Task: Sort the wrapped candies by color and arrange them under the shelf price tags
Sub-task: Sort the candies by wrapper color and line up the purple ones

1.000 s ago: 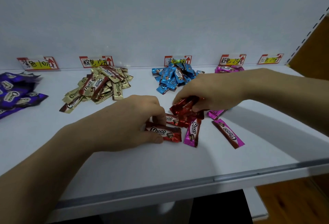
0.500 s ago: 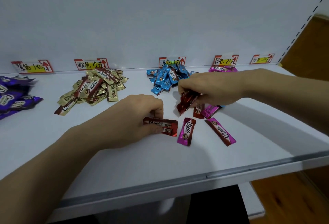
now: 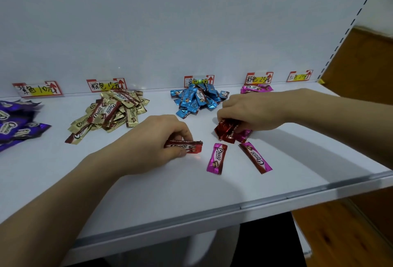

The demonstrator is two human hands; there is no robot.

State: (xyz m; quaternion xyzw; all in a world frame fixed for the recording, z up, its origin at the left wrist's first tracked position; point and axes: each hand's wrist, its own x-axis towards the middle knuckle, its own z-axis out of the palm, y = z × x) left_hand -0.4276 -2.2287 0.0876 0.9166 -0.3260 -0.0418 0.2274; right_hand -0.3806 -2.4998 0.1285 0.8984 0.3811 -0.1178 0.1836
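My left hand (image 3: 157, 139) pinches one red Choco candy (image 3: 191, 146) flat against the white shelf (image 3: 148, 186). To its right, my right hand (image 3: 253, 110) grips a bunch of red candies (image 3: 226, 130) just over the shelf. Two pink candies (image 3: 217, 158) (image 3: 255, 157) lie loose in front of that bunch, and another pink one (image 3: 244, 135) peeks out under it. Sorted heaps sit along the back under price tags: purple (image 3: 14, 124), gold (image 3: 110, 111), blue (image 3: 195, 99) and pink (image 3: 256, 88).
Five price tags line the back wall; the rightmost tag (image 3: 299, 75) has no candy beneath it. The shelf's front edge (image 3: 240, 206) runs close below the loose candies. A wooden floor (image 3: 348, 235) shows beyond the right end.
My right hand has gathered the red candies off the shelf and drawn them back and right. My left hand has kept hold of its single red candy, now apart from the others.
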